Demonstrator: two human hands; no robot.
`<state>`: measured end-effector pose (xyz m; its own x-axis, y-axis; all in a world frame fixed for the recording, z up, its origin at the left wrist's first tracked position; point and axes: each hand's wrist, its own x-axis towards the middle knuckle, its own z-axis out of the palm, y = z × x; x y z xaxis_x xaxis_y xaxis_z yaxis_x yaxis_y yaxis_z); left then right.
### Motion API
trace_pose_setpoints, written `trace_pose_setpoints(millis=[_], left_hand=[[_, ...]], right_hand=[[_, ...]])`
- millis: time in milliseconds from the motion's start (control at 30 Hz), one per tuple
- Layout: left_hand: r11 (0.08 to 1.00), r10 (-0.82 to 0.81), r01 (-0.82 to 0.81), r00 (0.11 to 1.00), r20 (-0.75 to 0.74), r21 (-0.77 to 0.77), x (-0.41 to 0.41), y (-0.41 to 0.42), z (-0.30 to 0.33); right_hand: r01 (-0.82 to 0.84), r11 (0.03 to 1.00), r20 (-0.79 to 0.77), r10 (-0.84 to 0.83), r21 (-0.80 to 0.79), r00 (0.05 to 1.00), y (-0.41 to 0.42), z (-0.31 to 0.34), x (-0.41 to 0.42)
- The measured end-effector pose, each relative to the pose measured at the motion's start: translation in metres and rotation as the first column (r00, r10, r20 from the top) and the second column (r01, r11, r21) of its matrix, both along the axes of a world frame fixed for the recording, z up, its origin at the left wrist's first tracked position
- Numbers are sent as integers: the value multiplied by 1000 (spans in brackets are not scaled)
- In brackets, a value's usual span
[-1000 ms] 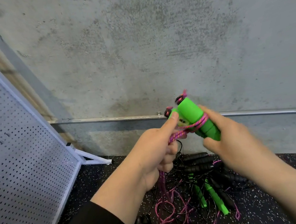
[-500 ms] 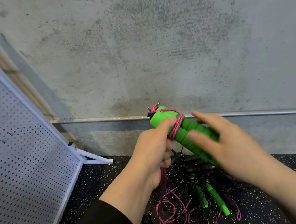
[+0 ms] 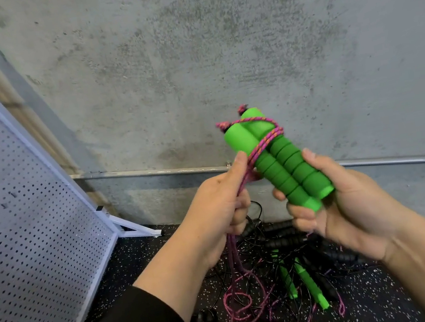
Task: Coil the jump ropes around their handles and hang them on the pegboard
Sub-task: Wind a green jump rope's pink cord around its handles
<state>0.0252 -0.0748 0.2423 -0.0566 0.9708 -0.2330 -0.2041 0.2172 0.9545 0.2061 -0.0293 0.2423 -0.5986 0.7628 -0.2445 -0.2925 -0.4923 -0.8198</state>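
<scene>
Against the concrete wall [image 3: 217, 50] at frame centre, my right hand [image 3: 351, 211] clasps the paired green handles [image 3: 280, 161] while my left hand [image 3: 218, 204] pinches the pink rope [image 3: 263, 142]; coiling's barely begun, so next I'd carry the slack round again.

Light: soft and even on the concrete wall [image 3: 217, 50] ahead of me; no glare.
Shadows: faint, under the rail [image 3: 152, 173].
Blur: my left hand [image 3: 217, 201] slightly smeared.
Edges: wide-angle bending, the pegboard [image 3: 19, 203] leans inward.
</scene>
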Motion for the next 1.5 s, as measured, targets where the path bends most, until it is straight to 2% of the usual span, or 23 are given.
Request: trace_pose_setpoints(millis=[100,233,367,467,533,600,700,733,767,800,833,867,900,933,967,1033,1100,1167,1267,1333,1400,1500], left_hand=[[998,-60,57,990,-130,-26,7,-2,-3],[994,-94,83,982,-166,-73,10,-2,-5],[991,-63,56,996,-56,-122,8,1,-5],[988,-38,40,999,16,-150,8,1,-7],[983,14,-5,999,47,-183,7,1,-8],[974,96,-80,993,66,-213,8,0,-10],[959,198,-171,974,105,-225,7,1,-14],[958,213,-184,970,118,-218,6,2,-15],[960,216,-187,968,128,-206,5,2,-15],[964,211,-183,968,134,-195,5,3,-15],[968,200,-173,970,141,-183,5,3,-14],[972,188,-162,971,147,-168,5,3,-13],[976,178,-156,972,150,-152,5,3,-12],[979,173,-154,974,144,-136,5,2,-11],[980,169,-153,976,135,-125,5,3,-10],[983,154,-141,981,120,-116,3,3,-9],[988,129,-118,985,110,-105,2,4,-9],[991,107,-96,988,112,-98,0,3,-8],[993,51,-40,994,95,-110,1,2,-6],[991,21,-10,997,75,-136,2,1,-4],[988,4,4,999,47,-156,2,0,-3],[984,18,-10,999,45,-179,0,0,-2]], right_hand=[[156,977,126,-174,142,977,2,2,-2],[186,913,327,-311,363,892,2,-4,-2],[-38,766,576,-448,642,684,6,-13,1],[-187,657,633,-549,730,545,0,-16,-4],[-295,546,617,-634,784,466,-6,-17,-8],[-394,434,580,-690,810,433,-9,-20,-11],[-450,364,562,-684,815,464,-8,-23,-10],[-420,365,550,-654,831,519,-7,-23,-8],[-344,407,532,-612,846,585,-7,-21,-8],[-221,504,509,-554,835,658,-7,-17,-9],[-61,657,475,-475,751,741,-7,-13,-9],[93,825,415,-374,558,829,-6,-10,-9],[142,944,343,-245,299,907,-6,-6,-9],[86,993,272,-104,76,957,-7,-1,-7],[-18,998,214,30,-60,976,-8,3,-5],[-168,976,138,188,-140,972,-9,4,-1],[-165,980,105,177,-114,979,-8,3,-2],[-74,997,105,77,-39,991,-7,-1,-5],[77,977,201,-118,200,972,-7,-4,-8],[113,908,304,-250,404,919,-6,-6,-8],[96,838,406,-356,537,842,-3,-7,-6],[-60,731,545,-449,680,708,2,-11,-1]])
